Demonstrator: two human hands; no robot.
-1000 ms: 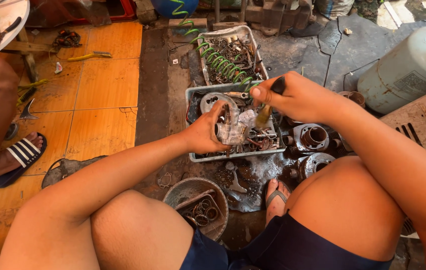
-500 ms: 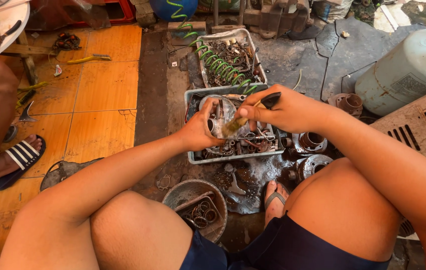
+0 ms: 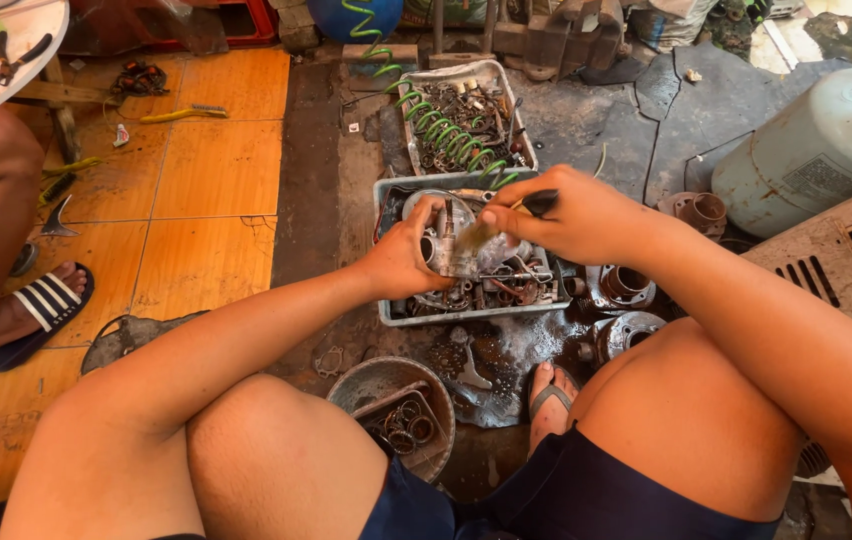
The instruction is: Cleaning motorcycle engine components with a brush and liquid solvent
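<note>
Nearest the camera, a round metal bowl (image 3: 391,405) of rings and small parts sits on the wet floor (image 3: 506,350) between the person's knees, just in front of the grey tray (image 3: 466,312). A sandalled foot (image 3: 551,400) rests to the right of the bowl, on the wet patch below the tray.

Over the tray, the left hand (image 3: 408,258) has its fingers clamped around a greasy metal part (image 3: 451,250), held just above the jumble of parts lying in the tray. The right hand (image 3: 571,215) meets it from the right — its fingers pinched together on a dark-handled brush (image 3: 506,218), whose bristle end lies against the metal part.

Right of the tray stand two round metal housings (image 3: 626,285), and further right a pale grey tank (image 3: 811,150) lies on its side. Behind the tray a second tray (image 3: 416,85) holds scrap and a coiled green hose (image 3: 446,130).

Left of the tray, on the orange tiles (image 3: 216,170), another person's striped sandal (image 3: 46,305) and leg show — well apart from the hands.
</note>
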